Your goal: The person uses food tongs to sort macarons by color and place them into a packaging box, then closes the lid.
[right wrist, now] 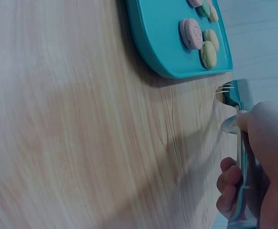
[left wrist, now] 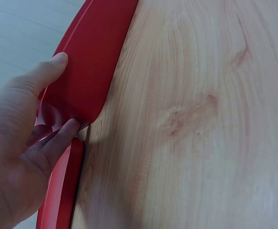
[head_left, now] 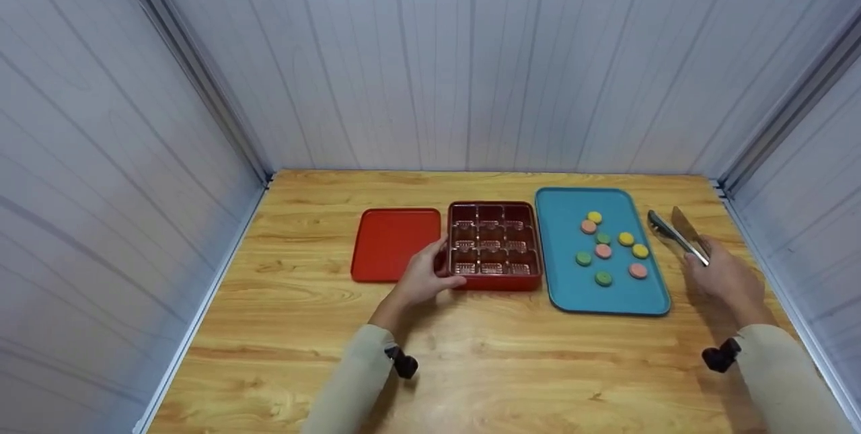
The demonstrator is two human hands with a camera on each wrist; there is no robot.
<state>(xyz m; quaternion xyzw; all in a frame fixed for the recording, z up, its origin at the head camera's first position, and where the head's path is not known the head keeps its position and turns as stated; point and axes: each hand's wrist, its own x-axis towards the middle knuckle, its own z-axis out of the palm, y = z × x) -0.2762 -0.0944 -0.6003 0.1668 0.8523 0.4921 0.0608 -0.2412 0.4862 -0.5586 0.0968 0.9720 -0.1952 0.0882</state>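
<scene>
My left hand (head_left: pixel 424 276) holds the near left corner of a red box (head_left: pixel 501 282), thumb on its front wall and fingers round its left side. Inside the box is a clear plastic insert (head_left: pixel 491 244) with several compartments in rows, and I see no sweets in them. At the far right, my right hand (head_left: pixel 728 280) grips metal serving tongs (head_left: pixel 687 243). Their ends are spread apart; in the right wrist view one end has fork-like tines (right wrist: pixel 226 88). Several yellow, pink and green macarons (head_left: pixel 603 251) lie on a blue tray (head_left: pixel 562 286) between the box and the tongs.
A flat red lid (head_left: pixel 393 245) lies on the wooden table (head_left: pixel 511 367) just left of the box, partly behind my left hand. White panel walls (head_left: pixel 437 64) stand at the back and both sides. The tray's left edge sits close beside the box.
</scene>
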